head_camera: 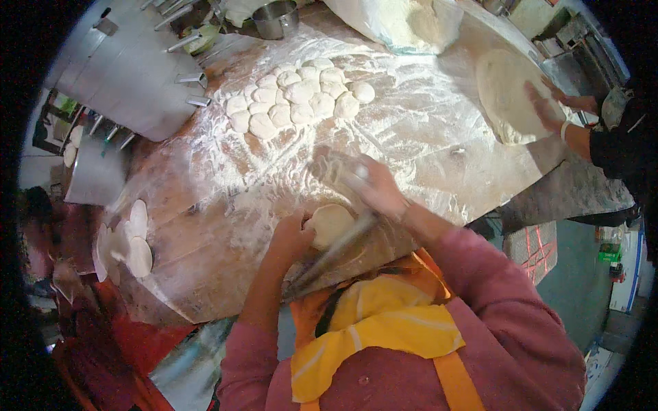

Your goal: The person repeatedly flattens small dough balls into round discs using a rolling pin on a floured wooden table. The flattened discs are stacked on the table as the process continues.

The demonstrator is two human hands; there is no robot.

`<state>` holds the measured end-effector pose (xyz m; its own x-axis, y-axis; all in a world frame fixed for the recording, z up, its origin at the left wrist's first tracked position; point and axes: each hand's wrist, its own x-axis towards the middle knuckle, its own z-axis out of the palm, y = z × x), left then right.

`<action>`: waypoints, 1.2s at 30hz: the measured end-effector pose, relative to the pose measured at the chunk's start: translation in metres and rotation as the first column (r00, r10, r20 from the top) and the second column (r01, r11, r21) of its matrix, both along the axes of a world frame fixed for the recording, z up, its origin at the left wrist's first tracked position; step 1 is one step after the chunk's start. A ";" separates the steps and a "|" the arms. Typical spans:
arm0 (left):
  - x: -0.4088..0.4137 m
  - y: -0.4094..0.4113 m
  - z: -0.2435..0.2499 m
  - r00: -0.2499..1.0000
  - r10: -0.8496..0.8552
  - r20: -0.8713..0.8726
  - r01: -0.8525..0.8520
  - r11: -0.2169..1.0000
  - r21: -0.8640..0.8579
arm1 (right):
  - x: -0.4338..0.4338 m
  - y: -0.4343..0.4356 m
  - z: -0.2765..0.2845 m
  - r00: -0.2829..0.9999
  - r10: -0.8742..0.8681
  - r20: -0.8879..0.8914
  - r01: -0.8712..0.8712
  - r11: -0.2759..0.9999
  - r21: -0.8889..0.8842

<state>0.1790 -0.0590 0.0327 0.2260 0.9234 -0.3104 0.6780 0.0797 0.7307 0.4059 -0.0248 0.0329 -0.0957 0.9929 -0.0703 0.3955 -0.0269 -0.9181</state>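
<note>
At the near side of a floured wooden table (221,216) lies a round, flattened piece of dough (333,226). My left hand (292,234) has its fingers on the left edge of this disc. Just above and to the right, my right hand (379,186) is closed around a rolling pin (342,175), blurred by motion. A grey blurred streak crosses the lower right of the disc; whether it is the pin or a shadow is unclear. Farther back, a cluster of floured dough balls (300,93) sits close together.
Thin dough rounds (140,256) lie at the table's left end. A large steel vessel (139,77) and a metal pot (276,20) stand farther back. Behind the balls is an open bag of flour (426,25). At right, another person's hands (547,105) press a large dough sheet (506,92).
</note>
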 end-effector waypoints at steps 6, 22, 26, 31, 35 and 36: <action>-0.001 0.031 -0.005 0.990 0.127 -0.062 -0.122 0.990 0.070 | -0.086 0.085 0.010 0.923 0.132 0.361 -0.231 0.941 0.246; -0.003 0.003 0.003 0.992 0.005 -0.128 -0.005 1.000 -0.004 | -0.044 0.057 0.001 0.961 0.136 0.243 -0.169 0.978 0.122; -0.003 0.030 -0.001 0.966 -0.003 -0.257 0.036 0.992 0.122 | -0.083 0.083 0.017 0.930 0.120 0.346 -0.187 0.968 0.167; -0.013 0.024 -0.024 0.915 -0.098 -0.391 0.175 0.970 0.166 | -0.029 0.027 0.014 0.996 0.036 0.081 -0.041 0.997 0.058; -0.007 0.005 -0.033 0.976 -0.006 -0.220 0.034 0.992 0.122 | 0.020 -0.040 0.002 0.993 -0.120 0.003 0.119 0.988 -0.095; -0.011 -0.002 -0.029 0.981 -0.087 -0.174 0.095 0.995 0.036 | 0.023 -0.049 0.002 0.992 -0.125 -0.027 0.123 0.991 -0.061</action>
<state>0.1675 -0.0611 0.0039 0.2566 0.9148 -0.3118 0.7967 -0.0175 0.6041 0.4287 -0.0735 0.0354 0.0246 0.9914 -0.1286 0.3572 -0.1288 -0.9251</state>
